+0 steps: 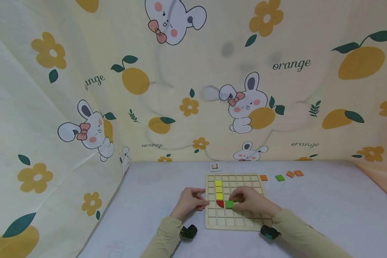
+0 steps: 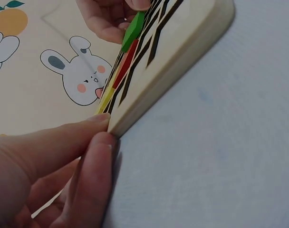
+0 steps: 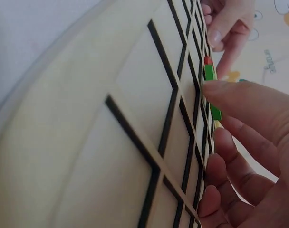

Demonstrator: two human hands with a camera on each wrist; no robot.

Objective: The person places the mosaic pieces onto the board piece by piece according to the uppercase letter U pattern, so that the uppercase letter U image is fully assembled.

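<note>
A wooden grid board (image 1: 248, 224) lies on the table. Three yellow squares (image 1: 219, 190) form a column on it, with a red quarter-round piece (image 1: 220, 204) just below them. My right hand (image 1: 253, 200) pinches a green square (image 1: 229, 204) by its edge, directly right of the red piece; the right wrist view shows the thumb and fingers at the green piece (image 3: 210, 72). At the board's left edge, my left hand (image 1: 189, 202) grips the rim between thumb and fingers, seen closely in the left wrist view (image 2: 73, 166).
Beyond the board's right corner lie an orange square (image 1: 263, 177), a green square (image 1: 280, 177) and two more orange pieces (image 1: 294, 173). A small patterned card (image 1: 215, 167) lies behind the board. A printed cloth (image 1: 180, 89) hangs at the back and left.
</note>
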